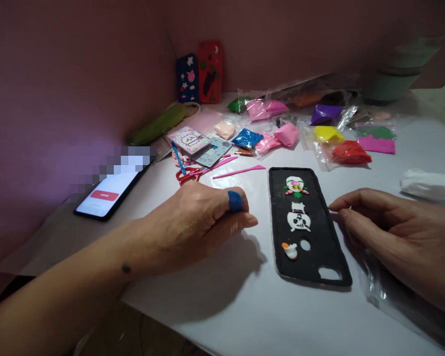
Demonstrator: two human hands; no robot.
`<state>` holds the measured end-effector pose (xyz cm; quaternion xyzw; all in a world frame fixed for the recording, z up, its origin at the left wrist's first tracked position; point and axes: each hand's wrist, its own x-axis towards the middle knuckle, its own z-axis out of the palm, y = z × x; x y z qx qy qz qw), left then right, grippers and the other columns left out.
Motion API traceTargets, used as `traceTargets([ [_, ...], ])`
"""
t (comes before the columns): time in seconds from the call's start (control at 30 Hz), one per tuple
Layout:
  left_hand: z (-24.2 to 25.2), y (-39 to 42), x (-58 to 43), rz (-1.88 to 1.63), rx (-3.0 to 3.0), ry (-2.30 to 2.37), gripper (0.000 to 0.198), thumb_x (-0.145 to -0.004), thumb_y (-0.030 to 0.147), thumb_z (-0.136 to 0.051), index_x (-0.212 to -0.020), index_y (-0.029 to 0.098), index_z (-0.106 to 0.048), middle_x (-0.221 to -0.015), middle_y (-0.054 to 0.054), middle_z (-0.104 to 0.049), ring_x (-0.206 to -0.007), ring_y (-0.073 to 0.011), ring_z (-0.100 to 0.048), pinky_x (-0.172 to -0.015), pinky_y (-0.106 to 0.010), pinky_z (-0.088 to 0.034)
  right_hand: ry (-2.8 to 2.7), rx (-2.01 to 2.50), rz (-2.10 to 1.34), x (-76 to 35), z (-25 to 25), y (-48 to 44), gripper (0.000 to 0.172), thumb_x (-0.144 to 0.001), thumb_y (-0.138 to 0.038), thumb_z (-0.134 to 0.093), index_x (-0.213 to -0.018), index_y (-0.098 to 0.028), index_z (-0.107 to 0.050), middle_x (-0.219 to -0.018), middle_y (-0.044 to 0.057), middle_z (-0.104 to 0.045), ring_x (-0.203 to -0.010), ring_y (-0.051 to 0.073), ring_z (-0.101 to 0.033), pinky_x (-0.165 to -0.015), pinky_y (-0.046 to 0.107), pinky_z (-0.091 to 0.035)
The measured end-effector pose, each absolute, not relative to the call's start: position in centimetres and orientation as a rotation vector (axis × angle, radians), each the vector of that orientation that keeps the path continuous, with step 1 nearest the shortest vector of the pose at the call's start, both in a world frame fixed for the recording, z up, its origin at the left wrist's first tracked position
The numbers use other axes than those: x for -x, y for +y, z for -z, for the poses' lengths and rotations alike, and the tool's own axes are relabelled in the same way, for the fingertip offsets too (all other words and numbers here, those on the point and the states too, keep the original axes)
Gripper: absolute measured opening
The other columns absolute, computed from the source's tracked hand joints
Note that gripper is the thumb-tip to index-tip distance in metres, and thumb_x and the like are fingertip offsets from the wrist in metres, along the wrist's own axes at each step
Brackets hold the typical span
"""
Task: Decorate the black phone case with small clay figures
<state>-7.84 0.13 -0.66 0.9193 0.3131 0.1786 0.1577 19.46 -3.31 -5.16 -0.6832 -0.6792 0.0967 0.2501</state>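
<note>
Phone case (319, 228), black, lies on the table (222, 306) toward the near edge, between the two hands, its cutout end closest to that edge; the orange and white decoration (290, 251) low on it is hard to make out. The left hand (203, 217) is just beside the case, thumb and forefinger bent toward each other, a blue band (235, 201) on one finger; its fingertips are largely hidden, so whether this grip pinches anything cannot be told. The right hand (404, 237), cut off at the side of the view, has its thumb and forefinger tips close together by the case's right rim; whether they touch it or hold anything between them I cannot tell, and the remaining fingers are shaded. Clear plastic (374, 287) shows partly beneath that hand. Red scissors (198, 177) are partly covered behind the left hand. At the table's left edge a smartphone (104, 195) has its screen partly pixelated. Toward the far edge, bright packets (247, 138) overlap in glossy wrapping, and a pale container (391, 81) is blurred
</note>
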Motion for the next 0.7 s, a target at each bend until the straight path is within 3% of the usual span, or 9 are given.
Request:
traceTargets([
  [0.7,0.75,0.07,8.01,-0.551,-2.681,0.868,0.013,-0.088,0.017,-0.058,-0.075,0.016,-0.059,-0.054,0.01,-0.045,-0.044,-0.0014,-0.035,-0.044,-0.011,-0.027,-1.852,1.846,-0.335,-19.7,5.29,-3.32,0.022,-0.078,-0.049,-0.049,-0.074,-0.033,-0.064,-0.056,-0.007,-0.064,-0.042,0.017,-0.056,-0.04,0.027,-0.039],
])
